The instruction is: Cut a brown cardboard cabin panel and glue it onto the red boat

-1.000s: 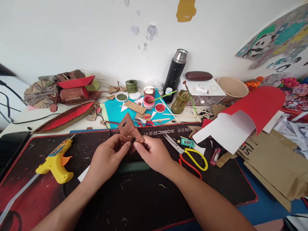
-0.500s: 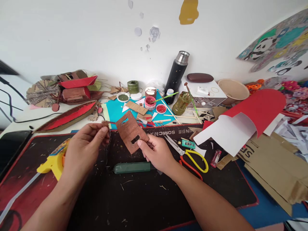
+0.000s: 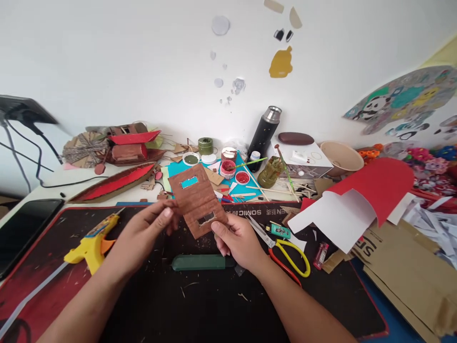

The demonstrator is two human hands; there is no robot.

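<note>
My right hand (image 3: 237, 238) pinches the lower right corner of a brown-painted cardboard piece (image 3: 194, 202). Two rectangular windows are cut through this piece, and it is tilted above the dark mat. At its left edge is my left hand (image 3: 152, 226), thumb and fingers drawn together; whether they grip anything is hidden. A green-handled tool (image 3: 198, 262), perhaps a craft knife, lies on the mat below. Scissors (image 3: 282, 252) with red and yellow handles rest right of my right hand. On the left lies a yellow glue gun (image 3: 87, 247).
Behind the mat (image 3: 214, 305), open paint jars (image 3: 227, 169) stand on blue paper (image 3: 175, 169). A black flask (image 3: 264, 133) leans at the wall. Red-lined cardboard boats (image 3: 114, 183) sit at the left; red paper (image 3: 383, 183) and cardboard sheets (image 3: 396, 267) lie right. A phone (image 3: 28, 233) is far left.
The view has tilted upward, so the table appears lower. My left fingers have come closer to the left edge of the cardboard piece, which my right hand still holds, now turned flatter toward me.
</note>
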